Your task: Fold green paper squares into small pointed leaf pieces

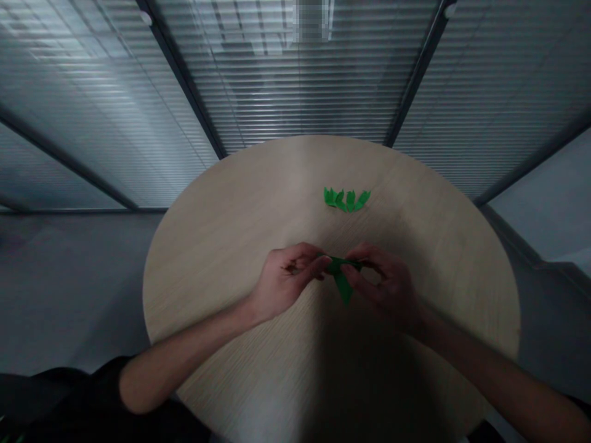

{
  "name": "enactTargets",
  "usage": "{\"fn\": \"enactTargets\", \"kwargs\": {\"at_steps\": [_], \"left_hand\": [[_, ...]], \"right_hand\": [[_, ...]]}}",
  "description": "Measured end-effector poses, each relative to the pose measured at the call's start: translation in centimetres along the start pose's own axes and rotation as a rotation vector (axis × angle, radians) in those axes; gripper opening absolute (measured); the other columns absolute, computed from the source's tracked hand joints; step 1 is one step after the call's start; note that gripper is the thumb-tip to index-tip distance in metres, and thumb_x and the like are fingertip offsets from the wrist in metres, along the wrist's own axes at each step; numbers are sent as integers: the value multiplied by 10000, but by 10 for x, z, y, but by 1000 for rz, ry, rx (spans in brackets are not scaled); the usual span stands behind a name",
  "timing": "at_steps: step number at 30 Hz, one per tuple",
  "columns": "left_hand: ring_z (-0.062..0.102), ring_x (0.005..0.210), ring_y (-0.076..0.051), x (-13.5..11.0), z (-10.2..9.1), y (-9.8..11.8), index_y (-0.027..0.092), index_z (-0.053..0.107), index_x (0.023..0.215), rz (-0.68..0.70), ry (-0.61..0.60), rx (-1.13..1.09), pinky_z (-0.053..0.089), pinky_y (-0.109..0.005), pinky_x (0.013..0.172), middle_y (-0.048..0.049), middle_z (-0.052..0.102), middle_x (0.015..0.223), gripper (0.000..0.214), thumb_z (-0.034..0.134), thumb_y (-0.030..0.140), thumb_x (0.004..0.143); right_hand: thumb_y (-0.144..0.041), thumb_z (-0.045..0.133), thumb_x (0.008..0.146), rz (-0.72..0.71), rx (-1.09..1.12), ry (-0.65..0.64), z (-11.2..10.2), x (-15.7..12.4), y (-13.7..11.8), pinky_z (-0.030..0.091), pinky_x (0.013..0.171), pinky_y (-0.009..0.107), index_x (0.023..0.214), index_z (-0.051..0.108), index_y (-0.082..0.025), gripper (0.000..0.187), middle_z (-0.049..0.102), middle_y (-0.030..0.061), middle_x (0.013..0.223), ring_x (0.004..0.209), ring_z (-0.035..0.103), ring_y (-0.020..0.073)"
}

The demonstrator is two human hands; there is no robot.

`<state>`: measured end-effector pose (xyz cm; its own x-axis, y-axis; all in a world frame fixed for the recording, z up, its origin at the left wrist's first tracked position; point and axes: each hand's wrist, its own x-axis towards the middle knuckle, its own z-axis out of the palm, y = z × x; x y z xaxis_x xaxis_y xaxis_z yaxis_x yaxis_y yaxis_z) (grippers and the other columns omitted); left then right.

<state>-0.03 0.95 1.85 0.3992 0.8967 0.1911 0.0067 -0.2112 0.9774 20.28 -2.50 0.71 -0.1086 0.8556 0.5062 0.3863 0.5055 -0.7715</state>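
Note:
Between my two hands is a piece of folded green paper point(343, 288), with a pointed flap hanging down toward me. My left hand point(289, 277) pinches its left end between thumb and fingers. The right end is pinched by my right hand point(385, 283), its thumb lying across the front of the paper. My fingers cover part of the upper folds. Farther back on the table, several small folded green paper pieces point(346, 200) lie side by side in a curved row.
The round wooden table point(207, 246) fills the middle of the view. Behind it stand glass panels with closed blinds point(300, 92) and dark frames. A pale wall point(549, 191) is at the right. My shadow falls over the table's near right part.

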Motion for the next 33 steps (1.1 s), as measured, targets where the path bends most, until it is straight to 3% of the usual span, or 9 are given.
{"fn": "enactTargets", "kwargs": {"at_steps": [15,21,27,33], "left_hand": [[676,550,-110,-2,-2,-4,140,687,784,67,-11,101,490,-175,495,-43,740,645,248,672,312,963],[632,568,-96,-4,-1,-3,144,686,787,104,-39,166,463,-182,512,-36,730,678,249,663,307,975],[637,585,-107,-4,0,-5,145,641,784,43,-28,87,467,-188,521,-39,713,678,317,645,388,989],[675,622,-124,-2,1,-5,144,653,865,-60,-101,44,498,-194,553,-31,713,690,263,681,388,957]], "right_hand": [[-221,703,917,-1,-5,-64,1,-1,3,501,641,250,899,670,-218,38,674,-12,792,699,640,133],[-261,713,938,72,30,-117,2,-1,1,469,627,244,843,689,-210,110,673,-17,760,673,624,124],[-319,691,965,150,62,-150,-1,-1,-3,481,643,249,833,709,-200,178,684,-6,763,695,636,135],[-333,687,967,168,92,-153,-3,1,-5,481,596,243,795,713,-197,221,687,-5,728,663,632,137]]}}
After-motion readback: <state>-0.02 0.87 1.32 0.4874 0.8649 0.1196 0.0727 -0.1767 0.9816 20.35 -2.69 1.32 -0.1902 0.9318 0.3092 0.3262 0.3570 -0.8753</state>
